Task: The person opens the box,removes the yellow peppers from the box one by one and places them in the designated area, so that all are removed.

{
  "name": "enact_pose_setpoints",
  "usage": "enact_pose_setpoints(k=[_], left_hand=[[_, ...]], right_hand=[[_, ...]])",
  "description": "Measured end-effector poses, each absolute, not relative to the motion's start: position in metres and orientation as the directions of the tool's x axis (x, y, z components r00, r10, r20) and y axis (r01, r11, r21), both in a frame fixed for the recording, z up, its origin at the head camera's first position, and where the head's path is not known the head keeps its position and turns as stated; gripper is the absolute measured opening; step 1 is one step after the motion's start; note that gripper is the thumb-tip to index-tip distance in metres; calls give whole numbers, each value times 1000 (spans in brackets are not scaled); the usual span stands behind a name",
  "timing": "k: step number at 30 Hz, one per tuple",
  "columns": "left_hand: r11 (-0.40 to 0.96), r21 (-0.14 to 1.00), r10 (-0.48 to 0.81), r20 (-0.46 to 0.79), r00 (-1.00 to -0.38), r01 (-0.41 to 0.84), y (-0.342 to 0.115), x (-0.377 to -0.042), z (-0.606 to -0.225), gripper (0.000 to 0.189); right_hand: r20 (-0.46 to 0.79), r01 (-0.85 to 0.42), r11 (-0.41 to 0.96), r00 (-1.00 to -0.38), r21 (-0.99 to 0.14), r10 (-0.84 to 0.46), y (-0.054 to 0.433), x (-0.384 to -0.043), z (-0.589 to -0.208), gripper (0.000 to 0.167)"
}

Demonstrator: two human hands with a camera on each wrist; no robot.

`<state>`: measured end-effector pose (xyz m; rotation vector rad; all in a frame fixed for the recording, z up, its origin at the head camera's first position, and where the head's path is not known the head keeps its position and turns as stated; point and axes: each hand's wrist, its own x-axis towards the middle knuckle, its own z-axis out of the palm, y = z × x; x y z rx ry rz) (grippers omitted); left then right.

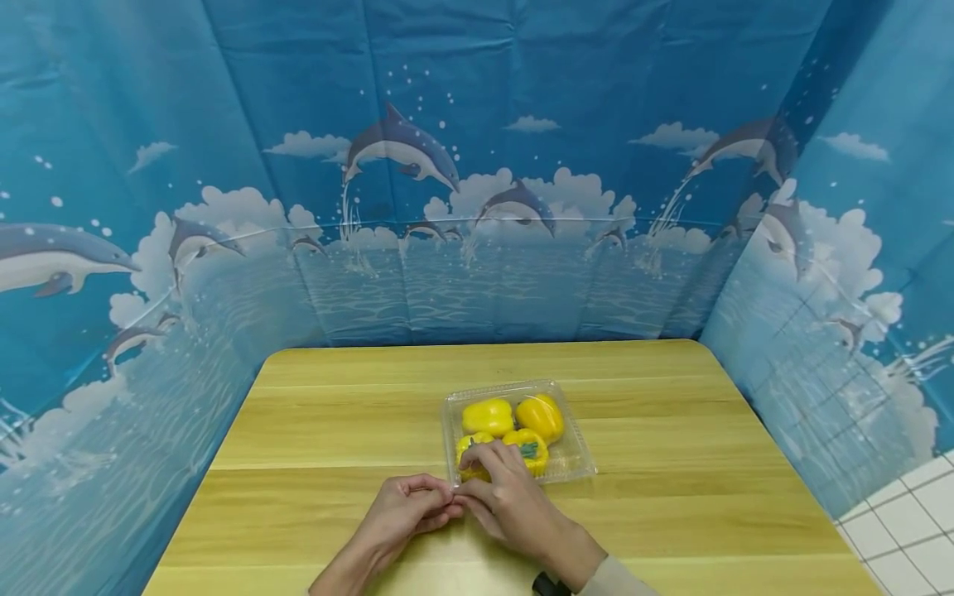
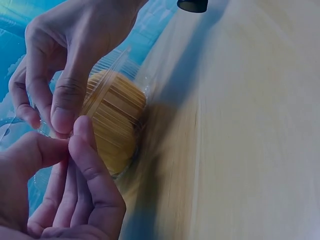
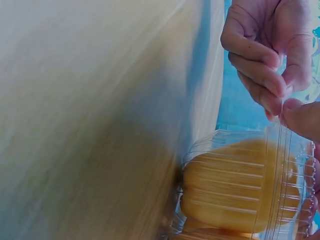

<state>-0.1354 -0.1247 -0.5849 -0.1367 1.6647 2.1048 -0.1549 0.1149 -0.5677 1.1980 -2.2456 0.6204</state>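
A clear plastic clamshell box (image 1: 572, 457) lies on the table, holding several yellow bell peppers (image 1: 488, 415). Its near left corner is between both hands. My left hand (image 1: 398, 511) pinches the rim at that corner between thumb and forefinger. Meeting it there, my right hand (image 1: 514, 505) pinches the same edge, its other fingers arched over the box and partly hiding the front peppers. In the right wrist view the ribbed box wall (image 3: 225, 187) shows upright, with a pepper behind it. The right thumb (image 3: 302, 120) presses on the rim, close to the left fingertips.
The wooden table (image 1: 335, 422) extends around the box on all sides. Blue dolphin-printed curtains (image 1: 462, 281) hang behind and beside it. A dark object (image 1: 550, 584) shows near the right wrist. White floor tiles (image 1: 905, 517) appear at the far right.
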Motion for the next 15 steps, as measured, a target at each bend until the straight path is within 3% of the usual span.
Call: enact_pose_setpoints(k=[3, 9, 15], left_hand=[[-150, 906, 261, -349, -900, -395, -123, -135, -585, 14], [-126, 913, 221, -355, -908, -388, -119, -134, -584, 15], [-179, 898, 269, -348, -898, -402, -117, -134, -583, 15]], right_hand=[[643, -855, 503, -457, -127, -614, 115, -156, -568, 10], [693, -864, 504, -354, 15, -628, 112, -160, -570, 12], [701, -866, 496, -314, 65, -640, 111, -162, -572, 9]])
